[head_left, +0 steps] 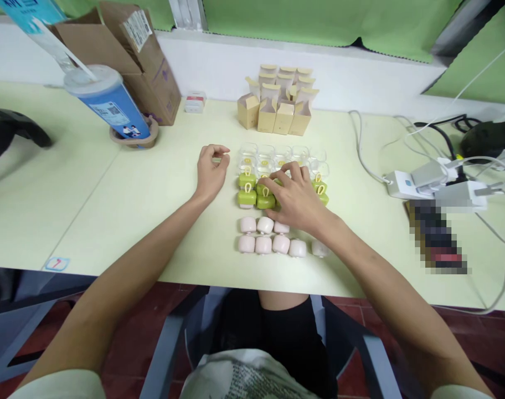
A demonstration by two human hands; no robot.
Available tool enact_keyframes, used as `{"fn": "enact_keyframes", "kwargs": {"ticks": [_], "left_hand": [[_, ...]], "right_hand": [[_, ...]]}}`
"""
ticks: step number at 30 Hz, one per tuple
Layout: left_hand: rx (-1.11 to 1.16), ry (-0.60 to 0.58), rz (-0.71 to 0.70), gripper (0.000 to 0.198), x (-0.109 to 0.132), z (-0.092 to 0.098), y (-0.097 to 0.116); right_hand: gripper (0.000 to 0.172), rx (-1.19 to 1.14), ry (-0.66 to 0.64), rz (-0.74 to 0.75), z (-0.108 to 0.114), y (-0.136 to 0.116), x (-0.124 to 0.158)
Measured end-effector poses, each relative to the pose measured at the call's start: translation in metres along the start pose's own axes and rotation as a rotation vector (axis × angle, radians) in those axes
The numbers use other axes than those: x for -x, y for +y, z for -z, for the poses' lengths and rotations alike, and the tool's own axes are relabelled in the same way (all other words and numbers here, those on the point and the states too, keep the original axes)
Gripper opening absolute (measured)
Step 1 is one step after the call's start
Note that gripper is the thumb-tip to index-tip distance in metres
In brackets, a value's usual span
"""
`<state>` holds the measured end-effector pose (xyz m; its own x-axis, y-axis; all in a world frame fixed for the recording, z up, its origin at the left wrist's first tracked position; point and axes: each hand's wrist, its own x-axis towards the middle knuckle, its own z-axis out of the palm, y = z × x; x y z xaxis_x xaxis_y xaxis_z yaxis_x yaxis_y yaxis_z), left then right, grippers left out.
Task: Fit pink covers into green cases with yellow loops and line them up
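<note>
Two rows of glossy green caps with pale yellow loops (247, 180) lie across the middle of the table. Under one near-row cap (247, 195) a strip of pale pink shows. My right hand (296, 194) reaches over these rows, its thumb and forefinger at the near and far sides of a green cap (266, 201); the palm hides several others. In front of them sit two rows of small rounded pale pink pots (263, 244). My left hand (211, 170) hovers left of the rows, fingers curved, thumb and forefinger apart with nothing between them.
Clear plastic cups (266, 158) stand in rows behind the caps. Farther back are small open cardboard boxes (267, 116). A blue drink cup (115, 105) and a brown carton (161, 83) stand at left; a white power strip (410, 185) with cables lies at right.
</note>
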<state>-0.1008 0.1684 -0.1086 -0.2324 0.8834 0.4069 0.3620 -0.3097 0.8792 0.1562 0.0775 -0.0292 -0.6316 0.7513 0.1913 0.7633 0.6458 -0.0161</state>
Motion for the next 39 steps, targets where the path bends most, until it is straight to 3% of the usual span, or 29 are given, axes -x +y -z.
{"fn": "enact_keyframes", "kwargs": {"ticks": [8, 15, 21, 26, 30, 33, 37, 39], "left_hand": [[-0.011, -0.005, 0.013, 0.014, -0.001, 0.000, 0.000], [-0.016, -0.023, -0.024, 0.015, 0.001, 0.000, 0.001], [-0.029, -0.015, -0.022, 0.015, 0.000, 0.000, 0.000], [-0.030, -0.003, -0.032, 0.013, -0.001, 0.002, -0.003], [-0.011, 0.042, -0.059, 0.015, 0.000, -0.001, -0.009], [-0.007, 0.094, -0.060, 0.017, 0.002, -0.003, -0.008], [-0.017, 0.179, -0.248, 0.005, 0.008, 0.009, 0.024], [-0.047, 0.118, -0.433, 0.008, 0.015, 0.021, 0.055]], "right_hand": [[0.055, -0.008, -0.054, 0.021, 0.001, 0.001, -0.006], [0.043, -0.044, 0.040, 0.031, -0.008, 0.004, -0.003], [0.044, -0.146, 0.077, -0.007, -0.013, 0.004, -0.004], [0.047, -0.267, 0.257, -0.041, 0.000, 0.014, 0.000], [0.043, -0.326, 0.502, -0.121, 0.027, 0.043, 0.039], [0.038, -0.223, 0.643, -0.338, 0.033, 0.071, 0.091], [0.037, -0.023, 0.515, -0.426, 0.009, 0.093, 0.145], [0.037, -0.019, 0.435, -0.406, -0.006, 0.092, 0.157]]}}
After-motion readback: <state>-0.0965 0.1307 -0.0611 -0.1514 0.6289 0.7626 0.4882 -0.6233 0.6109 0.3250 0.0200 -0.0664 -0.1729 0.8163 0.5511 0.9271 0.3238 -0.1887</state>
